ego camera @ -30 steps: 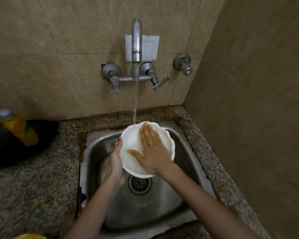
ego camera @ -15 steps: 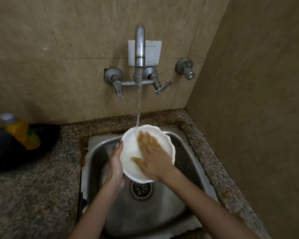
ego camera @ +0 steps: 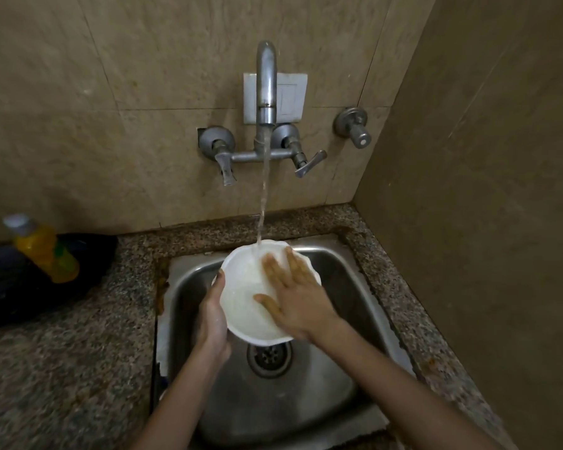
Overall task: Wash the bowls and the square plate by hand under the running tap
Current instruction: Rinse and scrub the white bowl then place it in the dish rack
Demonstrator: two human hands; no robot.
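In bowl (ego camera: pixel 241 289), right hand (ego camera: pixel 298 303) flat

Left hand (ego camera: pixel 213 316) grips the bowl (ego camera: pixel 241 287) at its left rim, thumb raised; right hand (ego camera: pixel 298 295) presses flat inside, fingers straight, pointing far.

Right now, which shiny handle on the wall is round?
The knob farthest right, near the corner. The hanging lever and the sideways lever are long and flat.

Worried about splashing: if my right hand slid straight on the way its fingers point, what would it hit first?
The right hand, flat in the bowl, would likely meet the bowl's far rim first, close to where the water stream lands; depth is unclear.
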